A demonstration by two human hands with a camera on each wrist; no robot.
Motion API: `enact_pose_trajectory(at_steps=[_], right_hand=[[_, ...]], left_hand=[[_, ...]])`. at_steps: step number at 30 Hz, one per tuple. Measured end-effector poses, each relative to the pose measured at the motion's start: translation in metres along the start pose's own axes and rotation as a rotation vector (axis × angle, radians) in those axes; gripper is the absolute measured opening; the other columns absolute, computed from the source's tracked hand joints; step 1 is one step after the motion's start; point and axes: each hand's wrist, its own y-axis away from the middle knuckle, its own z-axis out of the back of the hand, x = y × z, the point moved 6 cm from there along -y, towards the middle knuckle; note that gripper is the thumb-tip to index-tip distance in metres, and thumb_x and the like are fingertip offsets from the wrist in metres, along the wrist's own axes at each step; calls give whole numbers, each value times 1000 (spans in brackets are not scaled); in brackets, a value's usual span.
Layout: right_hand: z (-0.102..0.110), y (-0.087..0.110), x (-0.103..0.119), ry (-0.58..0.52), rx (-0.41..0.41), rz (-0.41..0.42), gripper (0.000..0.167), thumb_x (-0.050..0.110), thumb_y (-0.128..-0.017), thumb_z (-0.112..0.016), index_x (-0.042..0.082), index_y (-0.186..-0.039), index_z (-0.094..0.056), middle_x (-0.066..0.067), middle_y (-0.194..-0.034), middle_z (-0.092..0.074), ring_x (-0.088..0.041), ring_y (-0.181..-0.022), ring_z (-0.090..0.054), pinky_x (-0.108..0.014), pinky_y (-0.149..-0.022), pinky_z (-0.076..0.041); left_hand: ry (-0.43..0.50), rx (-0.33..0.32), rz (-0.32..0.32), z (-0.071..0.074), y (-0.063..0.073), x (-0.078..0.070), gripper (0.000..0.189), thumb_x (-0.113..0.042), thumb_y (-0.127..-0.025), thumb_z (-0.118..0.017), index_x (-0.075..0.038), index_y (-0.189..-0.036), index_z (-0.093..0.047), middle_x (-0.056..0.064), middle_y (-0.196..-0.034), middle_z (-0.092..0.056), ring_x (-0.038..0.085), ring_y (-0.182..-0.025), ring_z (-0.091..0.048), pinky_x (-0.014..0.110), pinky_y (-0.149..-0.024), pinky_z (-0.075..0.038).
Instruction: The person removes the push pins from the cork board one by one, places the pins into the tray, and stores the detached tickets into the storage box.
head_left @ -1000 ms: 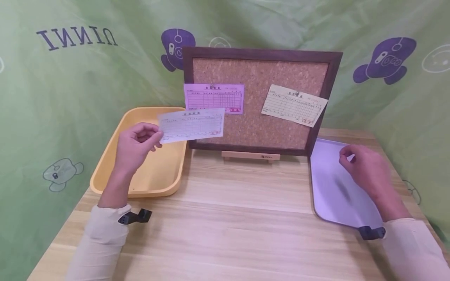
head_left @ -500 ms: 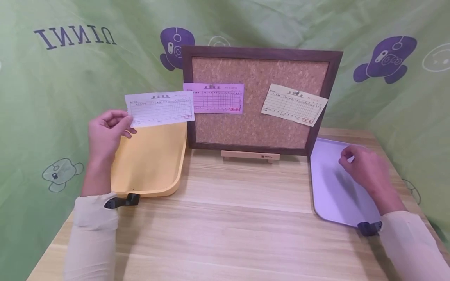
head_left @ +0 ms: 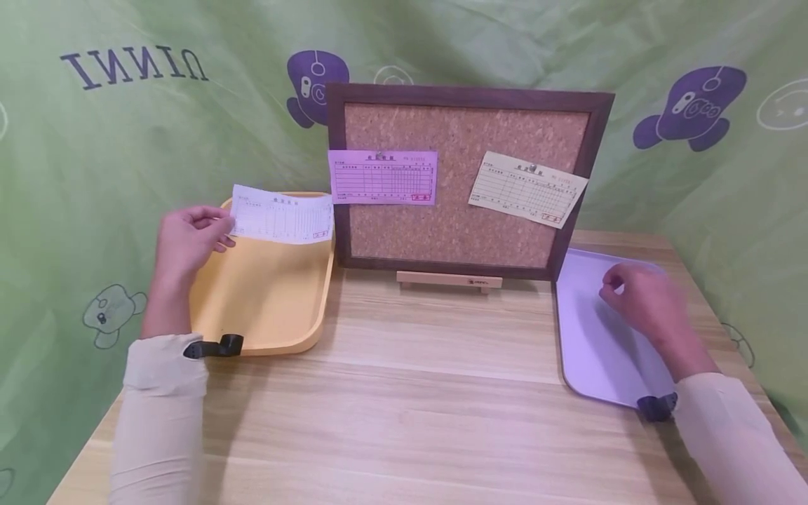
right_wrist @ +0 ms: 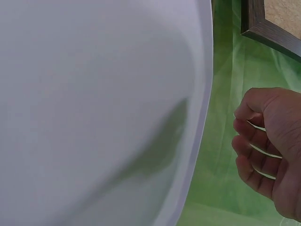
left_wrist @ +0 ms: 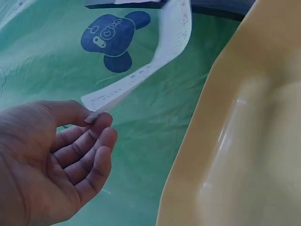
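My left hand (head_left: 186, 242) pinches the left edge of a white receipt slip (head_left: 280, 217), printed with a table and a red stamp. The slip hangs above the yellow tray (head_left: 265, 298); the left wrist view shows this paper (left_wrist: 174, 40) bending away from thumb and forefinger. Over the lilac tray (head_left: 583, 344) hovers my right hand (head_left: 650, 301), thumb and forefinger tips together, other fingers curled. Nothing shows between those fingertips (right_wrist: 236, 115) in the right wrist view. A pink receipt slip (head_left: 384, 179) and a cream receipt slip (head_left: 529, 189) are pinned to the cork board (head_left: 454, 238).
The dark-framed board leans on a small wooden stand (head_left: 449, 280) at the back of the wooden table (head_left: 429, 414). A green patterned cloth (head_left: 113, 154) hangs behind. The trays flank the board.
My left hand has carried the white slip leftward, off the pink slip's lower edge, and the slip has dropped lower over the yellow tray. My right hand has barely shifted.
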Motion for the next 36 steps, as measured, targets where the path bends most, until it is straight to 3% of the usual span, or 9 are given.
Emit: enact_pose_trajectory(at_steps=[3, 10, 16, 21, 25, 27, 33, 36], right_hand=[[-3, 0, 3, 20, 4, 35, 11, 5, -84, -72, 0, -93, -72, -17, -86, -73, -42, -84, -65, -58, -75, -46], [-10, -4, 9, 90, 42, 118, 12, 6, -81, -75, 0, -91, -73, -10, -79, -72, -31, -71, -67, -53, -67, -51], [-15, -6, 6, 106, 117, 107, 12, 6, -82, -72, -1, -92, -73, -6, -75, -68, -25, -65, -60, -50, -61, -51], [-18, -5, 3, 112, 175, 81, 7, 6, -83, -69, 2, -88, -71, -1, -68, -58, -23, -62, -52, -41, -57, -44], [-18, -6, 3, 116, 169, 92, 1, 6, -82, -68, 6, -81, -68, 2, -64, -52, -22, -60, -48, -36, -54, -38], [-18, -7, 3, 124, 178, 92, 6, 5, -82, -66, 8, -77, -65, 2, -63, -50, -22, -60, -47, -36, -54, -36], [-26, -5, 1, 147, 297, 62, 14, 4, -84, -63, 13, -74, -59, 0, -65, -49, -23, -61, -46, -36, -54, -36], [-29, -5, 1, 146, 314, 68, 13, 6, -85, -65, 12, -75, -60, 0, -65, -50, -23, -60, -47, -38, -53, -39]], left_hand=[[-141, 45, -8, -1, -2, -1, 30, -12, -100, -65, 10, -120, -63, -12, -81, -69, 7, -63, -69, 20, -58, -57], [-302, 163, -4, -8, -10, 3, 27, -9, -101, -63, 12, -118, -63, 12, -90, -72, 8, -62, -66, 23, -59, -56], [-386, 256, 25, -8, -24, 13, 31, -9, -99, -63, 15, -118, -61, 12, -85, -72, 13, -63, -64, 26, -57, -53], [-500, 349, 45, -11, -28, 23, 26, -8, -98, -63, 14, -113, -63, 12, -80, -70, 19, -67, -64, 30, -59, -51], [-513, 435, 82, -17, -28, 31, 25, -4, -98, -62, 17, -112, -62, 17, -81, -71, 21, -67, -65, 31, -59, -53], [-510, 473, 97, -20, -28, 35, 24, -3, -98, -62, 18, -111, -61, 17, -80, -70, 21, -66, -66, 31, -58, -54], [-517, 564, 150, -27, -23, 48, 20, 0, -95, -63, 17, -106, -59, 11, -77, -68, 22, -69, -66, 32, -60, -53], [-519, 586, 179, -28, -21, 52, 19, 1, -94, -64, 15, -105, -58, 12, -80, -67, 26, -73, -66, 34, -63, -53]])
